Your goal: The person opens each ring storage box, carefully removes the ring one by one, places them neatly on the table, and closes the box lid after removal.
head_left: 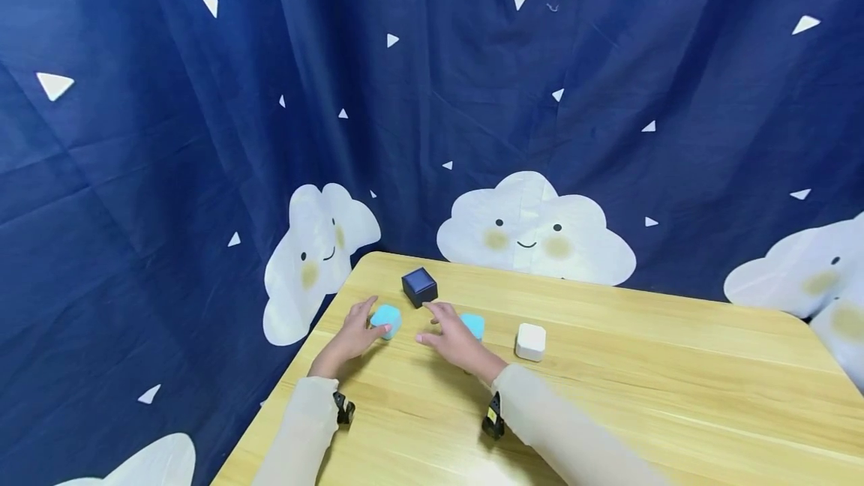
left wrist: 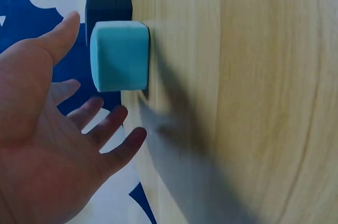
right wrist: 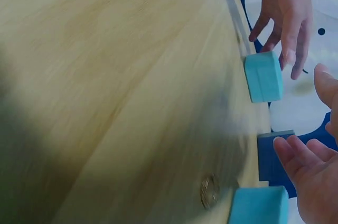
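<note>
My left hand reaches around a light blue box with rounded corners, thumb and fingers spread. In the left wrist view this box stands just beyond the parted fingers of that hand. My right hand hovers over the table with thumb and fingers apart and nothing between them. Partly hidden behind it is a second light blue box. A dark navy box stands farther back, between the two hands. The right wrist view has the right hand beside the navy box.
A white box stands to the right of the right forearm. On the wooden table lies a small gold-coloured ring-like thing, near the second light blue box. A dark blue curtain with clouds hangs behind and left of the table.
</note>
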### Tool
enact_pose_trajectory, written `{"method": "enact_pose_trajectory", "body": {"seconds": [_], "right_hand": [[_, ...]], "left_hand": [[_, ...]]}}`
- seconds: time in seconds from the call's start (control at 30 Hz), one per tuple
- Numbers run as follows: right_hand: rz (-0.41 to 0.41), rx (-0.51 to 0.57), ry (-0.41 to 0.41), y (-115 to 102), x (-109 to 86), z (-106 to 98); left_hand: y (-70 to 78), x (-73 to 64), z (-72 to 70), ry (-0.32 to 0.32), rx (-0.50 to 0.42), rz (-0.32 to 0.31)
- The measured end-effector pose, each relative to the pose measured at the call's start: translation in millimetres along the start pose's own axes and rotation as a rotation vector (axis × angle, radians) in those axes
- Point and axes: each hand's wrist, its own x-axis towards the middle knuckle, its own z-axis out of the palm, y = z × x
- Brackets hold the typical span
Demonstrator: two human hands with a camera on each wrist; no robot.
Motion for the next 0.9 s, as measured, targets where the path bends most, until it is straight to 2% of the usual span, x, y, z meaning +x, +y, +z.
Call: {"method": "enact_pose_trajectory", "body": {"seconds": [0.13,0.33,0.53,0.7,0.9], "right_hand": [[0.043,0.017,0.016,1.6,8.0,10.5],[0.077,0.050,0.035,3.4,16.8,23.4],[0.093,0.072,0.040,3.6,23.1,36.7],[0.102,0.068,0.049,0.2,31.0,48.5],[0.118,0.083,0.087,-4.4,36.7,63.3]], "left_hand": [[-7.0,3.3,-1.0,-0.025,-0.037,0.011],[-14.5,6.7,-3.1,-0.074,-0.150,0.012],[-18.2,10.1,-4.3,-0.110,-0.151,0.030],[-19.3,13.0,-7.3,-0.133,-0.194,0.040],[-21.7,16.7,-7.5,-0.155,-0.205,0.048]]}}
